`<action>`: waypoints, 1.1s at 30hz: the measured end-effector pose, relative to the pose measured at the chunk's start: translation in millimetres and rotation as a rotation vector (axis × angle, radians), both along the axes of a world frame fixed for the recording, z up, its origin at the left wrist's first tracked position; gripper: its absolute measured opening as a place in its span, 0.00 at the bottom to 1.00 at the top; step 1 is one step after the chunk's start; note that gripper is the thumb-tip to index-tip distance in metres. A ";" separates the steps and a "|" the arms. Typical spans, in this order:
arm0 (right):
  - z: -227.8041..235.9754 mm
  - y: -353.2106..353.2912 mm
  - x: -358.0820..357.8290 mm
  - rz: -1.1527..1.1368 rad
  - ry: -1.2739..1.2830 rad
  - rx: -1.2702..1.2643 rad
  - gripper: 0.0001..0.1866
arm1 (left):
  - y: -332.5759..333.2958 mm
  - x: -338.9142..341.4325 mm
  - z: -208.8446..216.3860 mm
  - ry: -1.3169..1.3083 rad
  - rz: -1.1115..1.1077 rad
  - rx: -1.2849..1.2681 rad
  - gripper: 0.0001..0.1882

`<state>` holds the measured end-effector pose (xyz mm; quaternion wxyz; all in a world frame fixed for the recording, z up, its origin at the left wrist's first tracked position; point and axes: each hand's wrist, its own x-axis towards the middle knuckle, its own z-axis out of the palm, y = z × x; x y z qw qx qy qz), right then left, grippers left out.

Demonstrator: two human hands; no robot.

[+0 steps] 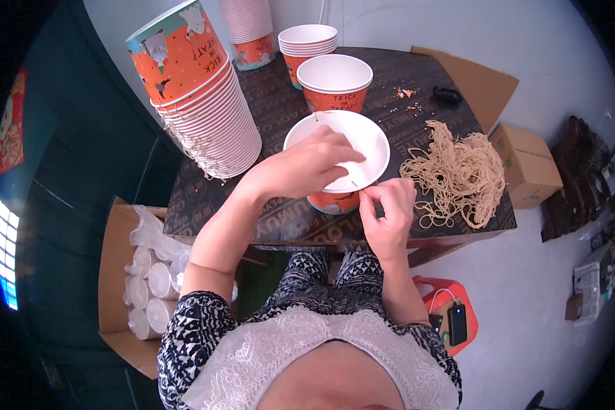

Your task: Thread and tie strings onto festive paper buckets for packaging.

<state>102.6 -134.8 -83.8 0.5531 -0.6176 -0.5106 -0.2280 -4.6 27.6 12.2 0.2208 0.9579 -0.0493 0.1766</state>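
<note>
An orange paper bucket (376,140) with a white inside stands at the table's near edge. My left hand (318,160) reaches over its rim, fingers bent but apart inside the bowl. At the bucket's near right side, my right hand (389,208) pinches what looks like the end of a thin cord between thumb and forefinger, close under the rim. A short bit of cord shows inside the wall there, and another at the far left rim. Right of the bucket lies a tangled heap of tan cord loops (461,174).
A tall leaning stack of buckets (208,116) with cords hanging from it stands at left. More nested buckets (335,72) are behind. Small pink bits (406,93) and a dark object (447,94) lie at the back right. A carton of white cups (160,280) sits below left.
</note>
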 end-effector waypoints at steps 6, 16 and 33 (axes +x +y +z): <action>-0.8 0.0 0.0 -0.005 -0.022 0.013 0.10 | 1.9 21.1 -0.2 0.404 -0.119 -0.135 0.09; 0.7 -13.6 24.9 -0.158 -0.089 -0.157 0.08 | -12.5 8.6 -0.3 0.255 0.126 -0.194 0.06; 30.1 21.3 40.3 0.410 0.421 0.023 0.09 | -21.7 2.7 -7.9 0.179 0.291 -0.432 0.09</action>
